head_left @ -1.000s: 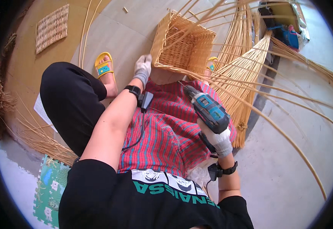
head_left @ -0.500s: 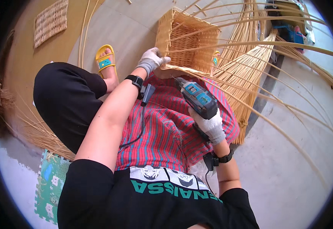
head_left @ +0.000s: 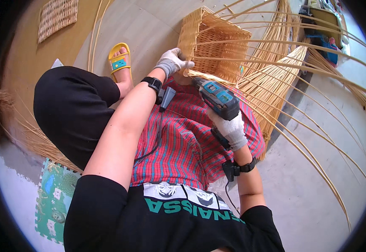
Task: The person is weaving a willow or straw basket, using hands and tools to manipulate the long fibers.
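A square woven wicker basket lies tipped over beyond my knees, its opening toward me and to the right. Long pale canes fan out from it to the right. My left hand, in a white and grey glove, is closed on the basket's near left corner. In my gloved right hand is a blue and black cordless power drill. Its nose points up and left at the basket's near edge, close to my left fingers. The drill's tip is hard to make out, so I cannot tell whether it touches the weave.
Bundles of cane lie on the floor at the right, beyond my lap. A flat woven panel lies far left on a brown board. Loose canes and a green foam mat are at the left. A bin stands far right.
The drill's nose has come nearer the basket's edge. In the picture, basket and left hand sit slightly further right, and the loose canes on the right have swung.
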